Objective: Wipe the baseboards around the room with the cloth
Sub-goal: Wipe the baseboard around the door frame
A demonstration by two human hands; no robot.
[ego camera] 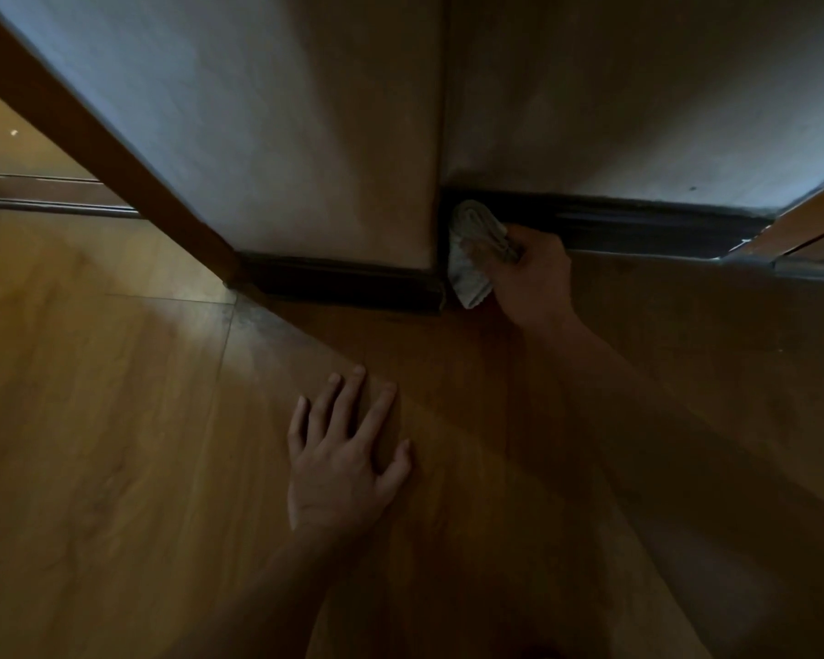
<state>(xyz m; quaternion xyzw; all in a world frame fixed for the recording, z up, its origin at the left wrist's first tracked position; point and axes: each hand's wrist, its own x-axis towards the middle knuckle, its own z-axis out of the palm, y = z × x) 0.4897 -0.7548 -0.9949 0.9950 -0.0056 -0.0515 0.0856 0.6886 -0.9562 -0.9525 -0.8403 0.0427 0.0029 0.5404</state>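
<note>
- Cloth (472, 264), pale grey and bunched, sits just right of the wall corner (441, 135). It is pressed against the dark baseboard (638, 225) at the point where that strip runs into the corner.
- The cloth's lower end hangs close to the wooden floor (115, 420); whether it touches the boards cannot be told in the dim light.
- The right hand (536, 278), just right of the corner, grips the cloth. Its fingers are curled round the folds and its knuckles are turned toward the baseboard.
- The left hand (343, 468) lies well below the corner and slightly to its left, palm down on the floor. Its fingers are straight and spread, holding nothing.
- A second baseboard stretch (343, 283) runs left from the corner along the nearer wall face, which stands forward of the face the cloth is on.
- That stretch ends at a slanting brown door frame (91, 135), well left of the corner.
- Both bare forearms reach up from the lower edge toward the corner.
</note>
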